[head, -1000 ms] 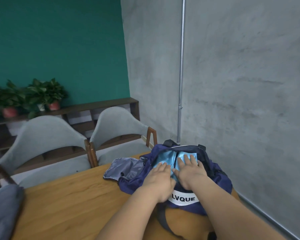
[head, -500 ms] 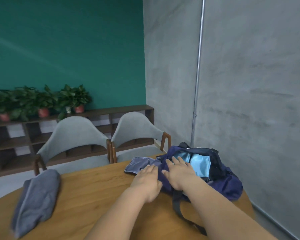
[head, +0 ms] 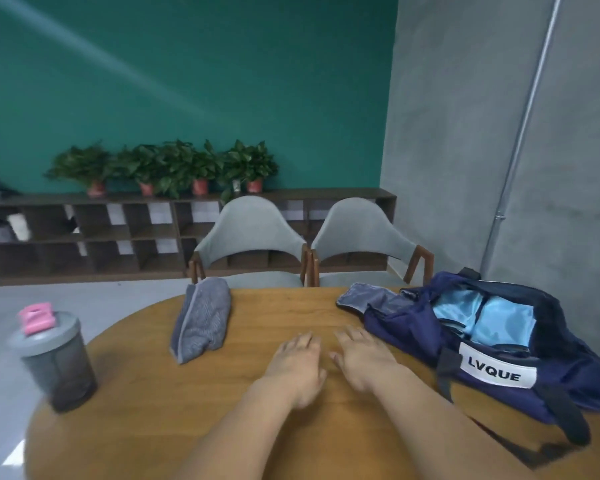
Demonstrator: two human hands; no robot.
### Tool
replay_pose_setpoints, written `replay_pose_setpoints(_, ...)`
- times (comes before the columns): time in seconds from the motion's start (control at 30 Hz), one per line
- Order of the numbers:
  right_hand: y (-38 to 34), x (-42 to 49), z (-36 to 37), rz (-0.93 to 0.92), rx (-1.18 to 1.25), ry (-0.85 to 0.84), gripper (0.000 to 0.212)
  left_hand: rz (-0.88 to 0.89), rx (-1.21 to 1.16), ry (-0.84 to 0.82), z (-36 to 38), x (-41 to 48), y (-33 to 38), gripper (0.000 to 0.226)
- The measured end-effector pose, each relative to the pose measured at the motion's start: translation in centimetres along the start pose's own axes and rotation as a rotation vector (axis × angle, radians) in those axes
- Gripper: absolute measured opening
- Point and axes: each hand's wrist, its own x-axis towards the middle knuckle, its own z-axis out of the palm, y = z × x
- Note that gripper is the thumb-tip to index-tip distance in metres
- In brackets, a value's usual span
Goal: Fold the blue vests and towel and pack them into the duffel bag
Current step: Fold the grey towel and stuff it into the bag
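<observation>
Packed already: light-blue vests [head: 482, 318], seemingly two folded pieces, side by side inside the open duffel bag [head: 406, 327], top unzipped, grey-lined flap [head: 364, 301] thrown back on the bag's left end. Just left of the bag, over the wooden table [head: 187, 410]: left hand [head: 297, 362] and right hand [head: 364, 358], both palm down, fingers straight and slightly spread, nothing gripped. Resting on the tabletop or hovering just above it, cannot tell. Of the two, right hand nearer the bag, close to its near left corner, apparently not touching it; left hand right beside it, on the side away from the bag. Farther left of the bag, well apart from it: grey towel [head: 201, 322] in a loose bundle, looks roughly folded or rolled, not yet packed. Farthest left of the bag, by the table edge: dark shaker bottle [head: 54, 358] with pink cap, not part of the job. Behind the bag and to its left: two grey chairs [head: 253, 230]. Judged progress: vests done, well past halfway. Left to do: fetch the towel, tidy the fold if needed, lay it in the bag on or beside the vests. Spare room in the bag hard to judge from here.
</observation>
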Motion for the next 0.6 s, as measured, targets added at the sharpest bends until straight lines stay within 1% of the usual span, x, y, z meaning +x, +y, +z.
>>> replay_pose_setpoints(0.17,-5.6,0.9,3.1,-0.094,0.029,-0.065,0.064,-0.129,-0.011,0.028,1.7,-3.6,-6.2,0.071)
replay_pose_setpoints(0.3,-9.3,2.1,6.1,-0.193,0.040,-0.013,0.064,-0.221,-0.028,0.098,2.9,-5.7,-10.9,0.066)
replay_pose_setpoints(0.43,-12.6,3.4,8.4,-0.280,0.059,0.051,0.062,-0.325,-0.091,0.223,4.3,-7.7,-14.9,0.062)
replay_pose_setpoints(0.53,-14.9,4.5,9.2,-0.348,0.067,0.066,0.060,-0.454,-0.113,0.311,5.2,-9.0,-17.5,0.065)
replay_pose_setpoints(0.6,-16.1,5.3,9.5,-0.380,0.078,0.070,0.061,-0.511,-0.137,0.332,5.4,-9.2,-19.0,0.073)
